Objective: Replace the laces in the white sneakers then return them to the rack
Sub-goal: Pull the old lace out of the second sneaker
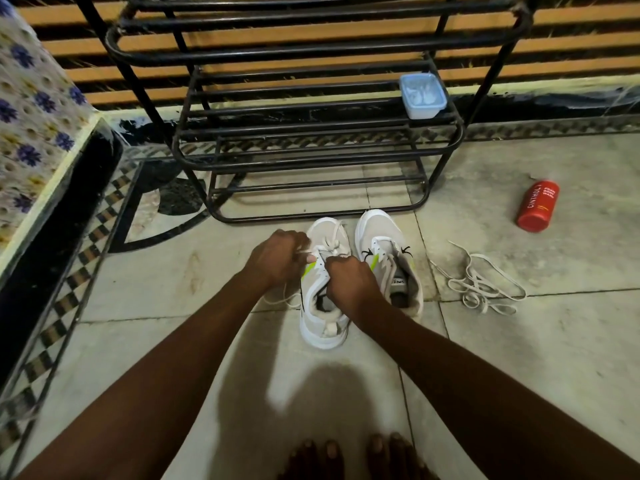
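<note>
**While two hands work its lace point(328, 244), the first sneaker point(323, 329) stands before the rack point(311, 133)**

Where the black metal rack meets the tiled floor point(156, 289), the first sneaker stands upright just in front of the bottom rung, with its toe pointing toward the rack. The left hand point(277, 258) hovers over the sneaker's outer side. Its grip is closed, with fingers curled and a stretch of white lace pinched between them. The right hand point(349, 283) sits over the eyelets beside the tongue, its fingers also curled into a tight grip on the lace. More lace lies crossed over the toe end, and a slack length trails onto the floor on the side away from the second sneaker point(381, 231).

The second sneaker stands just beside the first, equally close to the bottom rung and facing the same way, and neither hand touches it. A tangle of loose laces point(485, 286) lies on the floor out from the rack's right front leg, farther from the rack than the sneakers' toes. A red bottle point(538, 206) lies on its side beyond that leg, well apart from the sneakers. On a lower shelf of the rack, at its right end, sits a pale blue tub point(422, 95). The person's bare toes point(346, 455) show at the bottom edge, well back from the rack.
</note>
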Demonstrator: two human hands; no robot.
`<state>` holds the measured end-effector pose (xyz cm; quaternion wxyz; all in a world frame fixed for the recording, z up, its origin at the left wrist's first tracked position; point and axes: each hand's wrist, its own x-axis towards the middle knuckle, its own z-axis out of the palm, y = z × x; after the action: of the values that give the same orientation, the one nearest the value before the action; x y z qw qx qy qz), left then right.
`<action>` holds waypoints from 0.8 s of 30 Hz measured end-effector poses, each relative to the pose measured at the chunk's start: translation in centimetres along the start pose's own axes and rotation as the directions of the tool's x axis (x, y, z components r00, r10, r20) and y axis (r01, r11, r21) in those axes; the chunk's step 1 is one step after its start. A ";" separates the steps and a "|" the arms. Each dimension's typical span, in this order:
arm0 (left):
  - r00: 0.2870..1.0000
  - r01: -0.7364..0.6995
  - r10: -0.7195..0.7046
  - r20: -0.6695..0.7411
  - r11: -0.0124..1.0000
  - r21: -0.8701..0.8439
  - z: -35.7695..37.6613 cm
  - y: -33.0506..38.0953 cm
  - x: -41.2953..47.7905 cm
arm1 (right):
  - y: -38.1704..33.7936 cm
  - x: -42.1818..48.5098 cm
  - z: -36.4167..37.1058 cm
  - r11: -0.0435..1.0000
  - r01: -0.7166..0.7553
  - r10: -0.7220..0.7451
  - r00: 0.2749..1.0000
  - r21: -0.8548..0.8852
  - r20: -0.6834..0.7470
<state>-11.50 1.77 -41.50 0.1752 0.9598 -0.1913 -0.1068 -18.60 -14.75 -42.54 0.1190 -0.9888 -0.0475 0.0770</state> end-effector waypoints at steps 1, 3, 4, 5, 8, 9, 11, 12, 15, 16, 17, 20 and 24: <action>0.999 -0.013 0.014 -0.049 1.000 0.018 0.0 0.2 0.0 | 0.0 0.0 0.0 1.000 -0.002 0.002 1.000 0.010 -0.001; 0.982 -0.028 0.026 -0.186 1.000 -0.007 -0.3 0.5 0.3 | 0.0 -0.1 -0.1 1.000 -0.005 0.006 1.000 0.026 -0.006; 0.966 -0.039 0.029 -0.255 0.999 -0.031 -0.7 0.7 0.4 | 0.0 -0.2 -0.1 0.999 -0.009 0.009 1.000 0.035 -0.002; 0.940 -0.044 0.015 -0.341 0.996 -0.080 -1.3 0.8 0.5 | 0.0 -0.2 -0.2 0.999 -0.012 0.012 1.000 0.043 0.000; 0.767 -0.033 -0.245 -0.593 0.908 -0.418 -3.9 0.8 0.7 | 0.1 -0.3 -0.3 0.999 -0.002 0.002 1.000 0.043 -0.010; 0.707 -0.066 -0.351 -0.614 0.832 -0.551 -4.8 0.8 0.8 | 0.1 -0.3 -0.3 0.999 0.003 -0.003 1.000 0.042 -0.015; 0.650 -0.221 -0.529 -0.545 0.554 -0.803 -6.4 1.0 1.0 | 0.0 -0.3 -0.2 0.999 0.005 -0.005 1.000 0.043 -0.017; 0.655 -0.293 -0.596 -0.464 0.367 -0.883 -7.0 1.5 1.3 | 0.0 -0.3 -0.2 0.999 0.004 -0.003 1.000 0.043 -0.013; 0.776 -0.268 -0.604 -0.184 -0.051 -0.962 -6.5 3.1 1.5 | 0.0 -0.2 -0.2 0.999 0.001 -0.001 1.000 0.048 -0.011; 0.812 -0.191 -0.565 -0.147 -0.019 -0.981 -5.9 3.3 1.4 | 0.0 -0.2 -0.2 0.999 0.001 0.000 1.000 0.052 -0.013; 0.837 -0.092 -0.524 -0.157 0.148 -0.985 -5.1 3.1 1.3 | 0.1 -0.2 -0.2 0.999 0.003 -0.002 1.000 0.054 -0.014; 0.947 0.101 -0.224 -0.230 0.888 -0.448 -2.4 1.6 0.8 | 0.1 -0.3 -0.1 0.998 0.002 -0.001 1.000 0.055 -0.014; 0.993 0.117 -0.117 -0.005 0.993 -0.015 0.0 1.5 0.1 | 0.2 -0.3 0.0 0.999 0.017 -0.016 0.999 0.051 -0.033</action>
<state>-11.94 0.42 -40.98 0.1763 0.9684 -0.1334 -0.1155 -18.84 -14.96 -42.52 0.1455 -0.9861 -0.0518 0.0611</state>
